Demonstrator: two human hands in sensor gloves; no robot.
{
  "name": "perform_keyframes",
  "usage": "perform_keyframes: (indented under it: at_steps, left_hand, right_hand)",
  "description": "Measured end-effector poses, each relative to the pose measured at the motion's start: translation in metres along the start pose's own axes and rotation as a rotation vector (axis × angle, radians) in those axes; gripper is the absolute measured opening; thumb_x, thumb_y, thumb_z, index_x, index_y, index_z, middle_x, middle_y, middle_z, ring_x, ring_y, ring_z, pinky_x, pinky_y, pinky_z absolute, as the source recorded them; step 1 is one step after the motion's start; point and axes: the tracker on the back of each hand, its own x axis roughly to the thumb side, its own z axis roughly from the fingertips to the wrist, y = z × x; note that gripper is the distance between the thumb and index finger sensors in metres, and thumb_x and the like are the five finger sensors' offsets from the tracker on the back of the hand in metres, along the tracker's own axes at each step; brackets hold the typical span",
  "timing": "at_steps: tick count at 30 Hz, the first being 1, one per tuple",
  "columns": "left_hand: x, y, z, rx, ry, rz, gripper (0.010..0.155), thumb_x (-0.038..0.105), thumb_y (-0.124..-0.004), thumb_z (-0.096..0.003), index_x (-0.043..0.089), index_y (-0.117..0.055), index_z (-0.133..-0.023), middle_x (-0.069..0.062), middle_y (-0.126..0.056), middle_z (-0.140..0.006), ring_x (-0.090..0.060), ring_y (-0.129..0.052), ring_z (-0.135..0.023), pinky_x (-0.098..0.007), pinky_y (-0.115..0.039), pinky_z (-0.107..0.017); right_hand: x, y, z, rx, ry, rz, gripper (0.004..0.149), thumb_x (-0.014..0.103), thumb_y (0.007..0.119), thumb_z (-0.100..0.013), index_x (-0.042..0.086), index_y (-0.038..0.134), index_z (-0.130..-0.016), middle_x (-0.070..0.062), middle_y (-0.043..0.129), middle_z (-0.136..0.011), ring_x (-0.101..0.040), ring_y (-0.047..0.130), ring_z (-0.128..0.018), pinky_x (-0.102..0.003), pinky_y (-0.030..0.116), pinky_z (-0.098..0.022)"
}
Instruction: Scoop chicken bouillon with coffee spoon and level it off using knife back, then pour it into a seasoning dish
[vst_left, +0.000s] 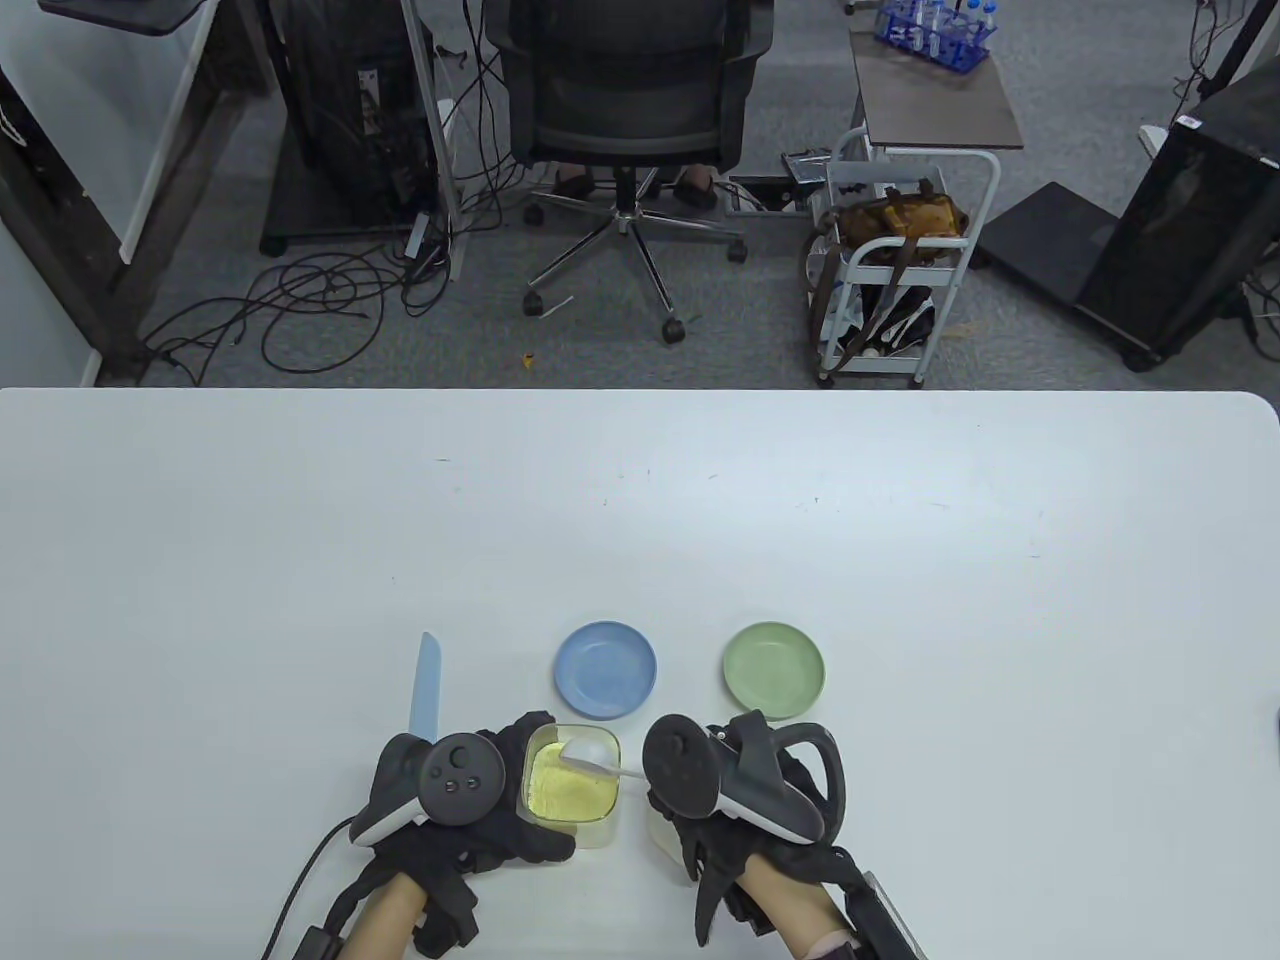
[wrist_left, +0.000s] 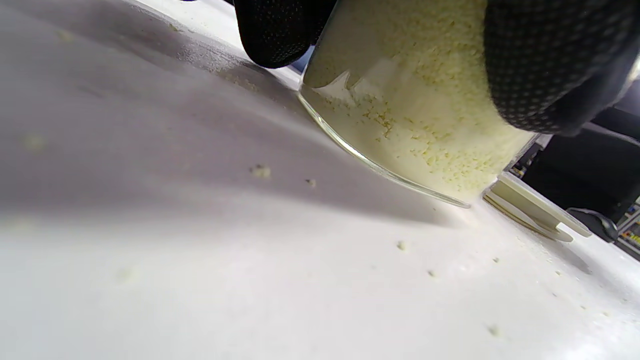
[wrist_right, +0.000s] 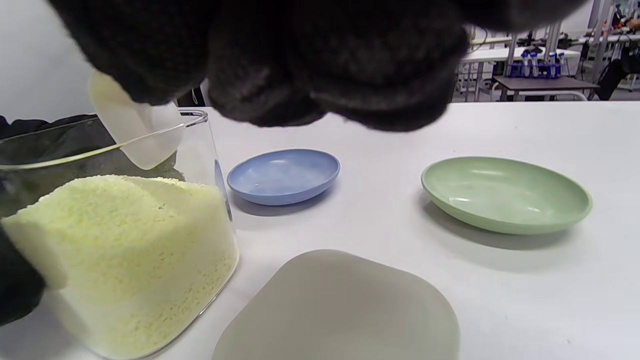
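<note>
While my left hand (vst_left: 470, 800) wraps its fingers (wrist_left: 280, 30) around the jar (vst_left: 572, 790), the jar sits tilted on the table (vst_left: 640, 520) — in the left wrist view its base edge is lifted on one side and the bouillon (wrist_right: 120, 235) lies banked against the glass wall. I see my thumb and fingers curled on opposite sides of the glass, so that hand grasps the jar.

My right hand (vst_left: 745, 800) holds the spoon (vst_left: 592, 757) by its handle end; the fingers are curled under the tracker, pinching the handle, though the pinch itself is hidden from the table camera. The spoon's white bowl hangs inside the jar mouth, near the far wall, above the yellow powder. In the right wrist view the bowl looks pale and I cannot tell whether it carries any powder.

The knife (vst_left: 426, 690) lies flat on the table just beyond my left hand, its light blue blade pointing away from me — nobody touches it. The blue dish (vst_left: 605, 668) sits just past the jar, and the green dish (vst_left: 773, 668) stands to its right, apart from it; both show bare insides. The lid (wrist_right: 340, 310) lies flat on the table under my right hand, beside the jar. A few yellow crumbs (wrist_left: 260, 171) dot the table near the jar's base.
</note>
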Motion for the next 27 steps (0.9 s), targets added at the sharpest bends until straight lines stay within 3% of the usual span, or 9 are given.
perform_keyframes:
  at_steps: [6, 11, 20, 27]
  left_hand:
    - [0.000, 0.000, 0.000, 0.000, 0.000, 0.000, 0.120, 0.062, -0.096, -0.0255, 0.012, -0.024, -0.107, -0.013, -0.055, -0.108, -0.030, -0.069, -0.102, -0.060, -0.042, -0.077]
    - [0.000, 0.000, 0.000, -0.003, 0.003, 0.000, 0.120, 0.062, -0.096, -0.0255, 0.012, -0.024, -0.107, -0.013, -0.055, -0.108, -0.030, -0.069, -0.102, -0.060, -0.042, -0.077]
    - [0.000, 0.000, 0.000, 0.000, 0.004, 0.001, 0.120, 0.062, -0.096, -0.0253, 0.012, -0.025, -0.107, -0.014, -0.055, -0.108, -0.031, -0.069, -0.102, -0.061, -0.042, -0.077]
    - [0.000, 0.000, 0.000, 0.001, 0.006, 0.001, 0.120, 0.062, -0.096, -0.0253, 0.012, -0.025, -0.107, -0.014, -0.055, -0.108, -0.031, -0.069, -0.102, -0.061, -0.042, -0.077]
  right_hand:
    - [0.022, 0.003, -0.012, 0.005, -0.036, 0.172, 0.038, 0.029, 0.089, -0.030, 0.016, 0.079, -0.064, -0.015, 0.093, -0.042, -0.022, 0.090, -0.019, -0.044, 0.074, -0.022]
    - [0.043, 0.003, -0.025, 0.169, -0.030, 0.198, 0.036, 0.028, 0.087, -0.030, 0.012, 0.081, -0.062, -0.016, 0.095, -0.036, -0.020, 0.089, -0.009, -0.042, 0.074, -0.015]
    - [0.033, 0.014, -0.046, 0.428, 0.039, -0.081, 0.038, 0.034, 0.072, -0.040, 0.002, 0.083, -0.056, -0.005, 0.097, -0.014, -0.007, 0.082, 0.014, -0.033, 0.075, 0.005]
    - [0.008, 0.031, -0.051, 0.565, 0.116, -0.317, 0.039, 0.035, 0.067, -0.044, 0.000, 0.081, -0.053, 0.001, 0.095, -0.010, -0.003, 0.082, 0.018, -0.029, 0.076, 0.008]
